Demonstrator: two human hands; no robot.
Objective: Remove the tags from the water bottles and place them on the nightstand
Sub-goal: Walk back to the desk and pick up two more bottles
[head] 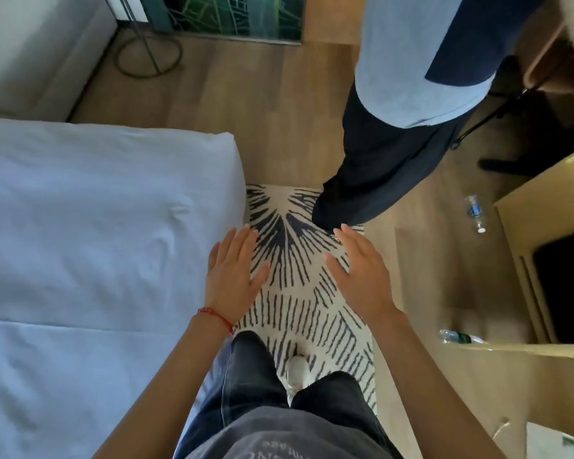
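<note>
Standing on a striped rug [299, 293] beside a white bed [96, 243], a person holds the left hand [234, 276] and right hand [362, 276] out flat, fingers straight, each grip released and holding nothing; one water bottle [475, 213] lies on the wooden floor [246, 104] to the right, well apart from the hands; another bottle [461, 337] lies nearer, by a wooden cabinet [517, 233]; a second person [395, 127] stands ahead.

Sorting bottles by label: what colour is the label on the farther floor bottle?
Blue, on the clear plastic water bottle, head view.
</note>
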